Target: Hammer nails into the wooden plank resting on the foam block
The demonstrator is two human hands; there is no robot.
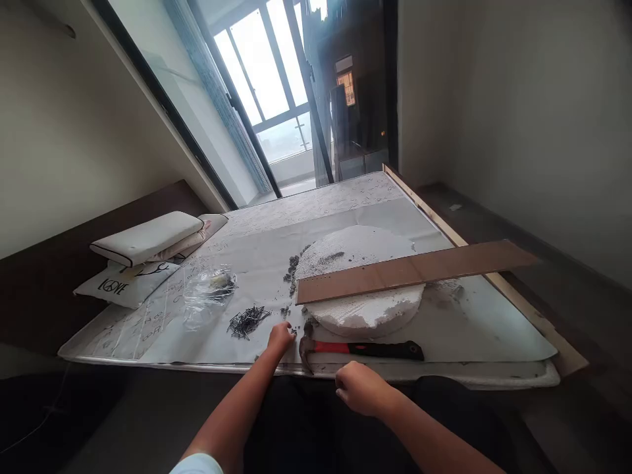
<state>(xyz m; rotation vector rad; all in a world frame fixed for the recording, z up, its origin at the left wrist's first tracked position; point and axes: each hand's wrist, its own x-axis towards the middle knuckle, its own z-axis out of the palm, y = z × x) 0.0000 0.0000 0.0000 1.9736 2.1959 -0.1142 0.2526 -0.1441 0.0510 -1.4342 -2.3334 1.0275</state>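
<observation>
Probably, small pieces like these call for a light fingertip pinch, one at a time, with knuckles clear of the hammer (388,349) just to the right. The left hand (280,337) is drawn narrow at dark bits (293,332) on the pale sheet (197,349), near the bed's near edge; whether it grips one, I cannot tell. The right hand (363,387) is curled closed, nearer than the hammer, anything inside it hidden. Slightly farther and left lies a pile of nails (248,322).

Metal nails (247,322), crumbly foam slab (366,314), smooth plank (409,270), probably wood
</observation>
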